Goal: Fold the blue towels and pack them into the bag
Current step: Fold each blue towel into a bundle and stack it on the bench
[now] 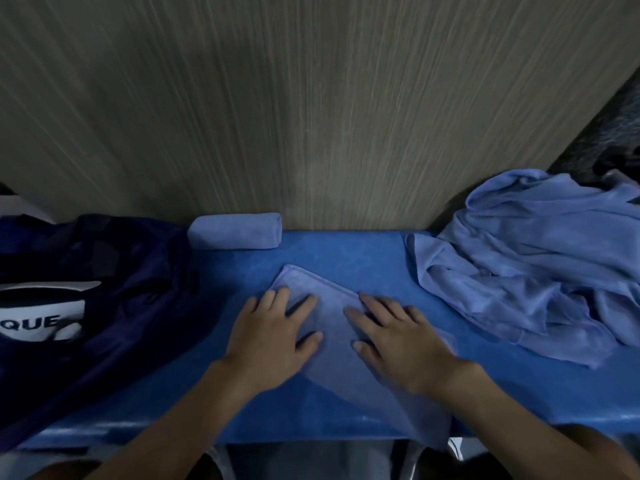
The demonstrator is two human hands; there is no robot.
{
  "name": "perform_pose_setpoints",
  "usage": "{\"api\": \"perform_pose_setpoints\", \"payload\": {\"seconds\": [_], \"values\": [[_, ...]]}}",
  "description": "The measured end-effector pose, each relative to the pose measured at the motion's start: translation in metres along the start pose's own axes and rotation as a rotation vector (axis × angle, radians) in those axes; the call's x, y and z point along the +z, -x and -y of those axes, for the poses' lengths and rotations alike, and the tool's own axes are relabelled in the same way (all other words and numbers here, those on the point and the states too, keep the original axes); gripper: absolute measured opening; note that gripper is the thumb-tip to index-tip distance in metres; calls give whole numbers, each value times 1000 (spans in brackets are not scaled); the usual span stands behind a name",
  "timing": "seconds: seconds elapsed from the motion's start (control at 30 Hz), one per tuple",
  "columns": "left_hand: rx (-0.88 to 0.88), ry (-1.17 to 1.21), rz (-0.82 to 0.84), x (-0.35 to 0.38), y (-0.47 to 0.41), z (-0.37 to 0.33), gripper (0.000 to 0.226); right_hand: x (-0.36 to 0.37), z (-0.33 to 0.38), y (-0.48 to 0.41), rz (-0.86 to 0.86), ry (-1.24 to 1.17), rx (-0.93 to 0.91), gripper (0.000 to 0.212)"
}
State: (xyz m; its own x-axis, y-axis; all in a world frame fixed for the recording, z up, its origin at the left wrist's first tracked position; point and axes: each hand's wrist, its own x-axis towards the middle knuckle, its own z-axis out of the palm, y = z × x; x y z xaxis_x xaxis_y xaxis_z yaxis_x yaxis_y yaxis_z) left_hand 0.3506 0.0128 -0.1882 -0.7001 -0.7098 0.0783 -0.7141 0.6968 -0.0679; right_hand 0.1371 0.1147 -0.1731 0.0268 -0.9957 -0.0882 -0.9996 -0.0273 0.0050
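Towel (332, 327) | left hand (273, 336), right hand (398, 344) flat, pressing it | bag (86, 292) label reads "QUE"

Flat towel (332, 327): light blue, folded into a strip and lying diagonally mid-bench. Its hemmed far corner points to 11 o'clock; its near end hangs over the front edge toward 5 o'clock. Left hand (273, 337) and right hand (398, 341) lie on it, fingers spread.

Rolled towel (235, 232): same blue, a tight roll lying sideways at 11 o'clock from the flat towel, against the back wall, just beside the bag.

Towel heap (526, 268): same blue, unfolded and crumpled, at 2 o'clock.

Bag (104, 271): dark navy, slumped, white patch reading "QUE", at 9 o'clock. Can't tell what's inside.
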Motion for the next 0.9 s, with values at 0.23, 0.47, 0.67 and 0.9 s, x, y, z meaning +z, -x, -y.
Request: {"api": "perform_pose_setpoints", "payload": {"seconds": [0.23,0.47,0.67,0.9], "values": [[26,181,30,17,-21,15,58,-12,28,6,-131,40,85,48],[9,242,102,22,-38,21,63,-6,0,-69,-133,-470,251,64],[93,257,-23,22,-56,12,56,-3,-17,-86,-56,-566,314,91],[-338,416,-17,17,-61,23,67,-5,-28,-90,-32,-814,390,29]]}}
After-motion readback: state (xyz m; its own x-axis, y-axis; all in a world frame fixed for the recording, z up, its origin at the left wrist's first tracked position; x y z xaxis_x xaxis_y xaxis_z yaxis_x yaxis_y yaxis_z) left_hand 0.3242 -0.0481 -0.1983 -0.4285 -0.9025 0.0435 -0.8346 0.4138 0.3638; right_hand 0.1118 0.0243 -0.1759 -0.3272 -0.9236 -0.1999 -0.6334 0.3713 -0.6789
